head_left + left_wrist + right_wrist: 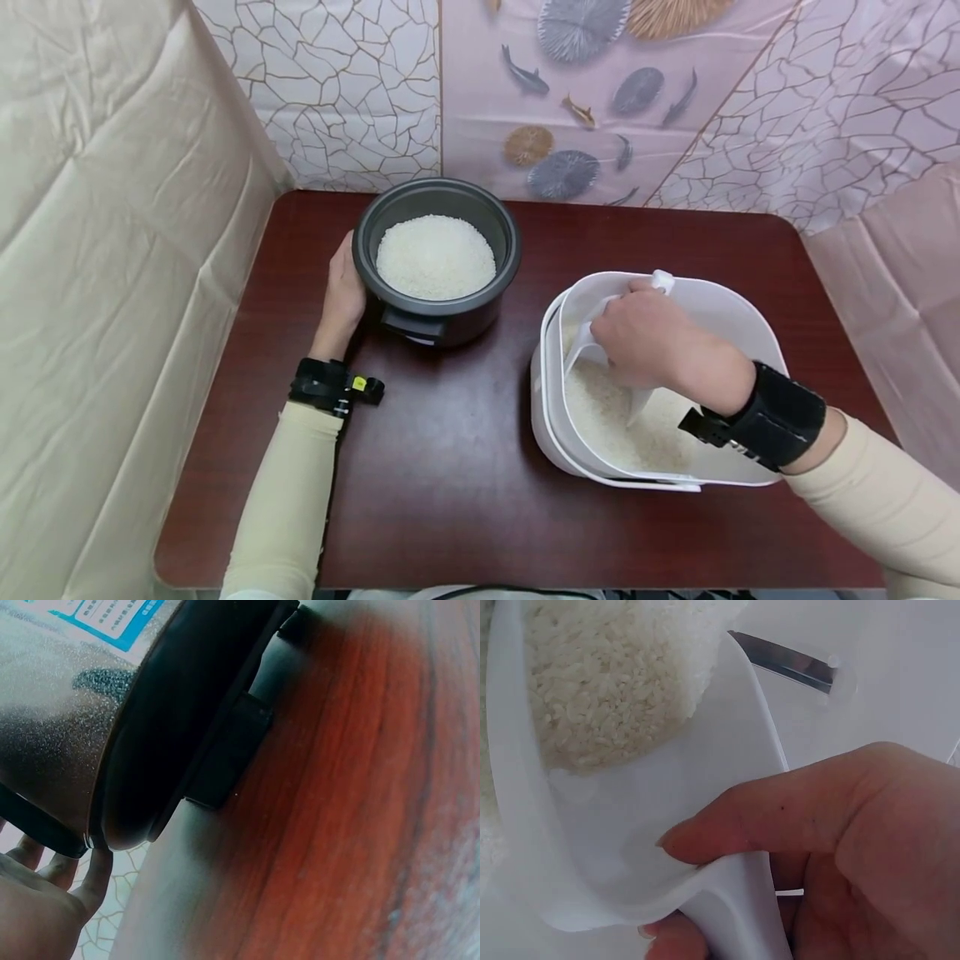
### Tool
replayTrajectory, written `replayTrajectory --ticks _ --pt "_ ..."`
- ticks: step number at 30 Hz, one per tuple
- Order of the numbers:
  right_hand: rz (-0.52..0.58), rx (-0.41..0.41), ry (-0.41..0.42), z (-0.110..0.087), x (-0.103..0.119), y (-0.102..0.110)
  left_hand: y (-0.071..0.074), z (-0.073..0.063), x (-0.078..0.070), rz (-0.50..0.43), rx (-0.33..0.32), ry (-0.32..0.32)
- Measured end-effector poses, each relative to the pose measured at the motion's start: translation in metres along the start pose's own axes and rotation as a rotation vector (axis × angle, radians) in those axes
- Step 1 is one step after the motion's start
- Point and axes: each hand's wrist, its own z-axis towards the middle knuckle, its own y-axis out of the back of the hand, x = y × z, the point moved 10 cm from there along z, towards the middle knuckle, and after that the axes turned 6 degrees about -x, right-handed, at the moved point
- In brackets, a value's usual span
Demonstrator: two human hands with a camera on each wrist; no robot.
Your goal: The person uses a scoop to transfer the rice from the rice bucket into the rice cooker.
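Observation:
A lidless rice cooker [438, 312] stands at the back left of the table, its dark pot part filled with white rice [435, 257]. My left hand [347, 283] rests against the cooker's left side. In the left wrist view, its fairly straight fingers [96, 881] touch the cooker near its black base [142, 757]. My right hand [645, 337] reaches into a white rice bin [551, 400] and grips the handle of a white scoop [735, 915]. Rice lies in the scoop in the right wrist view. More rice [600, 408] covers the bin's floor.
The dark red wooden table [442, 500] carries both containers, the bin at the right. Cream padded cloth [112, 292] hangs along the left side. A patterned sheet [570, 125] covers the back wall.

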Motion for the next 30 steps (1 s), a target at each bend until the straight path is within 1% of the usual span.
replayTrajectory --ticks 4,8,11,14,18,20,23,26,30 --pt "0.021 0.015 0.001 0.0 -0.002 0.002 -0.001 0.003 -0.003 0.005 0.0 -0.004" --pt "0.068 0.016 0.002 -0.003 -0.001 0.003 -0.002 0.004 -0.003 0.001 0.009 0.001" --pt "0.105 0.006 0.009 -0.005 0.0 0.004 -0.001 0.002 -0.001 -0.01 0.012 0.004" --pt "0.116 -0.002 0.011 -0.006 0.002 0.006 -0.001 0.0 0.001 -0.015 0.015 0.002" --pt "0.124 -0.005 0.009 -0.009 0.0 0.007 0.0 -0.003 0.0 0.001 0.009 -0.001" --pt "0.134 -0.001 0.016 -0.009 0.001 0.006 0.003 -0.007 -0.001 0.013 0.002 0.0" --pt "0.155 0.03 0.014 -0.009 0.0 0.004 0.005 -0.01 -0.004 0.024 -0.002 -0.006" --pt "0.184 0.1 -0.01 -0.01 -0.006 -0.002 0.003 -0.007 -0.003 0.02 0.008 -0.011" --pt "0.206 0.174 -0.028 -0.012 -0.013 -0.01 0.001 0.001 0.013 -0.005 0.014 -0.033"
